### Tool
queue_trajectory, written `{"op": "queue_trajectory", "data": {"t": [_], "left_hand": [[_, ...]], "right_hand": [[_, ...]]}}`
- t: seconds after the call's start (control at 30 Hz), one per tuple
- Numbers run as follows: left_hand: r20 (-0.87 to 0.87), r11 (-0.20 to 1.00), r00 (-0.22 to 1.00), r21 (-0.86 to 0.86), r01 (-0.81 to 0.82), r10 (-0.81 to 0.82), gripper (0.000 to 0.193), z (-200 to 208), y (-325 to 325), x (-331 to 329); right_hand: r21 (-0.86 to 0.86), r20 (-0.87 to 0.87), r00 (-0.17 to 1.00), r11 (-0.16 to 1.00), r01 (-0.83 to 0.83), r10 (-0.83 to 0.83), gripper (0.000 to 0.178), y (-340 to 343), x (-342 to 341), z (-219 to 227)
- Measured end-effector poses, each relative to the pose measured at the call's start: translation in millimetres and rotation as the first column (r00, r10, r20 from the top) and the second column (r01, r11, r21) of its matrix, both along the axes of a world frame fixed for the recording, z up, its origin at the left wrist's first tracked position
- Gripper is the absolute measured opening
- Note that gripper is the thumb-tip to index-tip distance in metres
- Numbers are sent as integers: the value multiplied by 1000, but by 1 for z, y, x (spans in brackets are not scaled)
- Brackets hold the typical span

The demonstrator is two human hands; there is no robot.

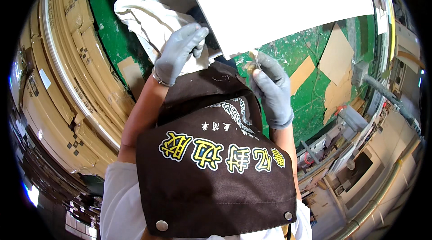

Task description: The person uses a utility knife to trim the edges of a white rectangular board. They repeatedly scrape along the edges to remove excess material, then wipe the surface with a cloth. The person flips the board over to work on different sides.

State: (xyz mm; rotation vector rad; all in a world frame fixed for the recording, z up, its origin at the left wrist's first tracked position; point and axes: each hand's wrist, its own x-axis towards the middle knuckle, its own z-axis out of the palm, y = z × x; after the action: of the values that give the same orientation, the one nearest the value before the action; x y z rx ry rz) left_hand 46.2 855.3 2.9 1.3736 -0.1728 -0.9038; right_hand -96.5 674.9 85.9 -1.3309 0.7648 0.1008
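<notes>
My left hand wears a grey glove and presses a white cloth against the lower left corner of a large white panel. My right hand, also gloved in grey, pinches a small thin tool with a yellowish tip just under the panel's bottom edge. A dark brown apron with yellow characters covers my chest below both hands.
Stacked brown cardboard boxes line the left side. A green floor with cardboard scraps lies beneath the panel. Grey machine parts and pipes stand at the right.
</notes>
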Motion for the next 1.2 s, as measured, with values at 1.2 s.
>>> {"op": "queue_trajectory", "data": {"t": [1.2], "left_hand": [[182, 991, 983, 136, -14, -11, 30, -135, 19, -14]], "right_hand": [[-893, -440, 898, 107, -437, 1, 60, -127, -19, -205]]}}
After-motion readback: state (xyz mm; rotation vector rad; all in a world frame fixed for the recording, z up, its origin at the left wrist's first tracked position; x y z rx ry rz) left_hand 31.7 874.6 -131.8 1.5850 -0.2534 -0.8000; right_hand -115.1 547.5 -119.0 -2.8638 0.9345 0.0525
